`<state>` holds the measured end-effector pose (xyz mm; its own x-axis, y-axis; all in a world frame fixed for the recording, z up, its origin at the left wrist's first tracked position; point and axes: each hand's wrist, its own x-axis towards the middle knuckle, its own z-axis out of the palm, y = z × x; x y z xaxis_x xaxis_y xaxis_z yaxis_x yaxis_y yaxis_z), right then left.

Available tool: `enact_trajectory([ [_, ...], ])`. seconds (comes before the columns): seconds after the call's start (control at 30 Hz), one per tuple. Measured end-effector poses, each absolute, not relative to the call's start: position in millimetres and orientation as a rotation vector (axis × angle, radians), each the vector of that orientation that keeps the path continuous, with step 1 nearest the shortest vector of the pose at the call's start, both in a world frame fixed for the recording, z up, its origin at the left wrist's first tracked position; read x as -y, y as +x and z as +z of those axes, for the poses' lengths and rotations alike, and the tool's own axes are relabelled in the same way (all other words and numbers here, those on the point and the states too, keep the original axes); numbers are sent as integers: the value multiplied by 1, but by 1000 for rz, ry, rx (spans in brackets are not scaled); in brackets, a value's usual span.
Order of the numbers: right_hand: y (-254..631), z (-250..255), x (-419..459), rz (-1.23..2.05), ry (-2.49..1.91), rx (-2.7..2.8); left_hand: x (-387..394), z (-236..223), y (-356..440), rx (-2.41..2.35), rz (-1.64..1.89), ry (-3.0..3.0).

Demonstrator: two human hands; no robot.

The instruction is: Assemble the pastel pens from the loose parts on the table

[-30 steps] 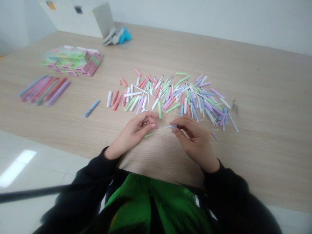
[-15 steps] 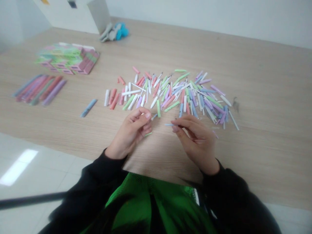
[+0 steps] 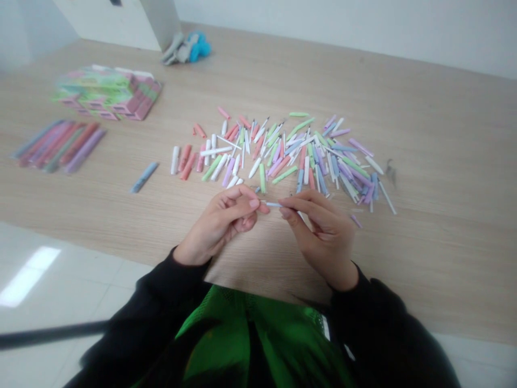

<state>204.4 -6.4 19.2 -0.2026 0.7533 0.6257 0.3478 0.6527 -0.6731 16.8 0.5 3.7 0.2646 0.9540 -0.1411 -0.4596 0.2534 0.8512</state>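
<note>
My left hand (image 3: pixel 230 221) is closed in a pinch at the near side of the pen parts. A tiny thin piece shows at its fingertips, too small to name. My right hand (image 3: pixel 323 229) pinches a slim light-blue pen refill (image 3: pixel 273 205) between thumb and fingers. The refill lies level and points left, its end at or very close to my left fingertips; I cannot tell whether they touch. Just beyond the hands spreads a heap of pen barrels and refills (image 3: pixel 285 172) in white, green, purple, blue and red. A green barrel (image 3: pixel 262 178) lies nearest my left fingertips.
Left of the heap lies a single blue pen (image 3: pixel 144 177). Further left are a row of coloured pens (image 3: pixel 60 146) and a stack of pink and green boxes (image 3: pixel 109 92). Grey and blue gloves (image 3: pixel 188 47) lie beside a white box (image 3: pixel 155 24) at the back.
My hands have come closer together, the left moving right toward the refill. The refill's end now meets or nearly meets the left fingertips. The view has shifted slightly.
</note>
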Motion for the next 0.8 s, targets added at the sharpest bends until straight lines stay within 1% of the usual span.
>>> enact_trajectory([
  [0.27, 209, 18, 6, 495, -923, 1747, -2, 6, 16, -816, 1269, 904],
  [0.37, 211, 18, 7, 513, -926, 1744, -1, 2, 14, -881, 1247, 1078],
  [0.47, 212, 18, 8, 525, -927, 1750, 2, 1, 13, -1016, 1162, 1352],
  [0.53, 213, 18, 8, 538, -924, 1756, 4, 2, 13, -1016, 1105, 1436],
  [0.8, 214, 19, 8, 504, -919, 1834, 3, 3, 15, -883, 1098, 1304],
])
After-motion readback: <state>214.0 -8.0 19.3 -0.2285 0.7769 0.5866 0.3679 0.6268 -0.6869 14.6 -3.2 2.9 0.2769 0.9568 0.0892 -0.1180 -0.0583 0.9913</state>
